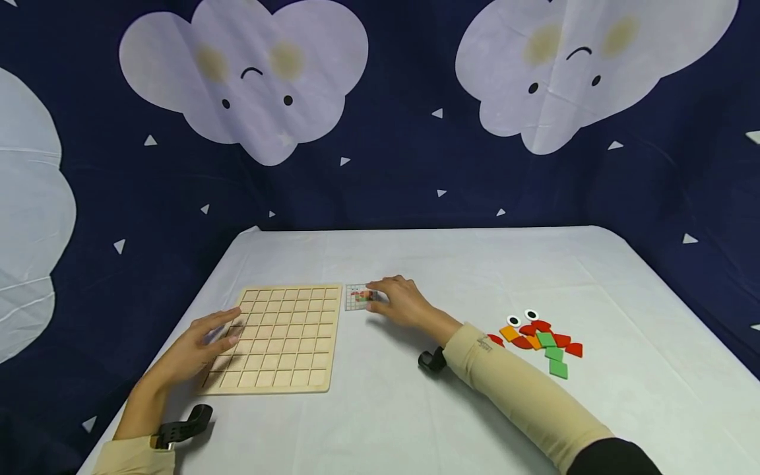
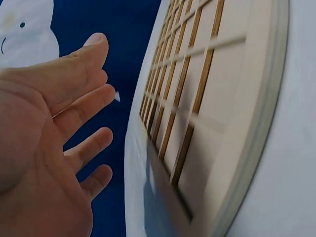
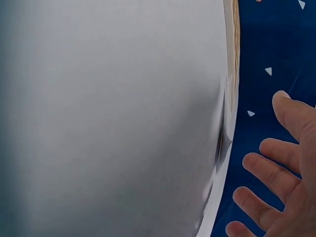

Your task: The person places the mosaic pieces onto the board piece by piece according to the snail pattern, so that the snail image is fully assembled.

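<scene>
A pale wooden grid board [image 1: 279, 330] lies at the left of the table, its squares bare. My left hand [image 1: 192, 346] hovers at the board's left side, fingers relaxed and apart, holding nothing; the left wrist view shows this hand [image 2: 59, 123] beside the grooved board [image 2: 237, 98]. A small picture card [image 1: 356, 298] with a printed grid lies off the board's upper right corner. Over the card's right end is my right hand [image 1: 404, 302], thumb and fingers spread, hiding part of it. Loosely extended fingers [image 3: 264, 170] with nothing between them show in the right wrist view.
At the right lie several flat red pieces [image 1: 561, 340], green pieces [image 1: 558, 368] and orange pieces [image 1: 508, 333], with two round black-and-white eye pieces [image 1: 531, 315] above them. My right forearm [image 1: 522, 389] passes in front of this group. A dark cloud-print curtain [image 1: 404, 165] hangs behind the white table.
</scene>
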Demonstrator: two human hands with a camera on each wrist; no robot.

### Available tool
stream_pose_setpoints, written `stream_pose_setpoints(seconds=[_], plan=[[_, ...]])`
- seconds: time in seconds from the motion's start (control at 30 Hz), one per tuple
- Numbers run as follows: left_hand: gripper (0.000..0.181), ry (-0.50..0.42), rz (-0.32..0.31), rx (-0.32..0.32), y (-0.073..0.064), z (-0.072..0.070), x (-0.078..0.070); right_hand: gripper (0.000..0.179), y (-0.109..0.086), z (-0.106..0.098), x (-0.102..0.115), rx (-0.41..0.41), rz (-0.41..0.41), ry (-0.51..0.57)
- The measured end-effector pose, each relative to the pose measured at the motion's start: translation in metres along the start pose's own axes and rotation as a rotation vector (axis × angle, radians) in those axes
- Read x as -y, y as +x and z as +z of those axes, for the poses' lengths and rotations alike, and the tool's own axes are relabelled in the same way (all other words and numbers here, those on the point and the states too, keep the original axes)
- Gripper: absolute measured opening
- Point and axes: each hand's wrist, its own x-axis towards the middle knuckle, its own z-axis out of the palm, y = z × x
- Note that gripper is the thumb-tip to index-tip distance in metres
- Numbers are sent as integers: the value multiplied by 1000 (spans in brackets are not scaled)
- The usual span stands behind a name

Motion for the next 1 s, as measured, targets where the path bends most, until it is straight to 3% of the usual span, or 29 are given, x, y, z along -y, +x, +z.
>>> stream_pose_setpoints(seconds=[0.13,0.37,0.67,0.83,1.0], plan=[[61,12,-1,9,-1,-8,10,49,5,1,-1,-8,9,-8],[59,-15,79,13,-4,-13,29,50,14,1,-2,7,22,-36],[58,24,27,43,-5,-17,38,48,25,4,-2,14,30,-63],[55,18,65,33,-5,-16,43,43,29,7,-2,15,58,-74],[56,15,51,40,-5,-15,48,38,31,9,-3,6,64,-83]])
